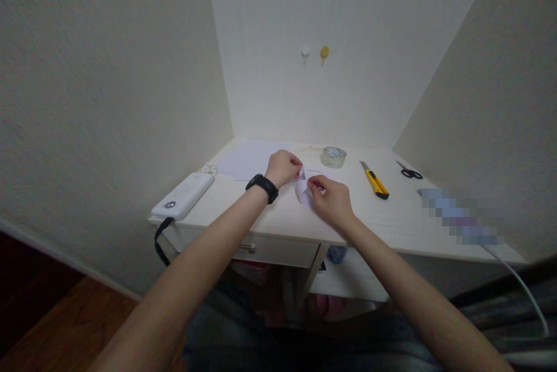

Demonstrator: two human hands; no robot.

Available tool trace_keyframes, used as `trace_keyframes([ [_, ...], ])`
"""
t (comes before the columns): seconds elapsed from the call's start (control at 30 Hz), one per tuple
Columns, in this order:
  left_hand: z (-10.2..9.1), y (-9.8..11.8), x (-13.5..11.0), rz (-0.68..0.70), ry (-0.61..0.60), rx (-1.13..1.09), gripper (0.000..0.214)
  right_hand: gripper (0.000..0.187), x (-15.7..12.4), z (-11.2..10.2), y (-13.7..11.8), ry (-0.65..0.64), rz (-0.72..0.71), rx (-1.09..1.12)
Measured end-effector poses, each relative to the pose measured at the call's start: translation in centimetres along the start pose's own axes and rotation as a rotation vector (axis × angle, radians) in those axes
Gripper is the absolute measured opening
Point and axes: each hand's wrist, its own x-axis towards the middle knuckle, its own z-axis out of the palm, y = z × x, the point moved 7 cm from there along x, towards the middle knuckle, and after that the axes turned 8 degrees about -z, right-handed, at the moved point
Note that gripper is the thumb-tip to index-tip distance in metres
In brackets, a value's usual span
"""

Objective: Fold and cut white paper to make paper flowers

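The only container in sight is the drawer (pixel 278 251) under the desk top; it is shut, so its contents cannot be told; the tape roll (pixel 333 156) lies flat as an open ring with nothing seen inside it. On the white desk (pixel 391 215) the folded paper (pixel 303 191) lies near the middle, between the two hands; the left hand (pixel 282 168), a black watch (pixel 262 187) at its wrist, has its fingers curled shut on the paper's 10 o'clock corner; the right hand (pixel 333 199) pinches its 4 o'clock side between thumb and fingers. From the paper, flat white sheets (pixel 246 160) lie at 10 o'clock, the tape roll at 1 o'clock, a yellow utility knife (pixel 375 181) at 3 o'clock and black scissors (pixel 409 173) farther out the same way; a white power bank (pixel 183 195) lies at 9 o'clock along the desk's left edge, its black strap (pixel 160 241) hanging over; walls close the desk at left, back and right; bare top lies at 6 o'clock, between the hands and the near edge.
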Motion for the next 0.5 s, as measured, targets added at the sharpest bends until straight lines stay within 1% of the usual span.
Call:
trace_keyframes([
  [0.07, 1.0, -1.5, -0.4, -0.041, -0.013, -0.301, 0.017, 0.017, 0.0, -0.1, 1.0, 0.032, 0.066, 0.100],
  [0.1, 1.6, -2.2, -0.6, -0.047, -0.023, -0.408, 0.021, 0.014, 0.0, -0.1, 1.7, 0.050, 0.106, 0.165],
  [0.17, 2.3, -3.3, -0.8, -0.039, -0.026, -0.540, 0.028, 0.010, -0.1, 0.1, 2.9, 0.082, 0.183, 0.292],
  [0.27, 2.5, -4.3, -0.9, 0.023, 0.023, -0.611, 0.029, 0.014, -0.1, 0.2, 3.9, 0.121, 0.227, 0.427],
  [0.37, 2.4, -4.5, -1.0, 0.082, 0.053, -0.600, 0.029, 0.019, 0.0, 0.3, 4.0, 0.137, 0.198, 0.480],
  [0.5, 2.7, -4.2, -1.3, 0.085, -0.001, -0.618, 0.021, 0.021, 0.0, 0.1, 3.7, 0.133, 0.170, 0.488],
])
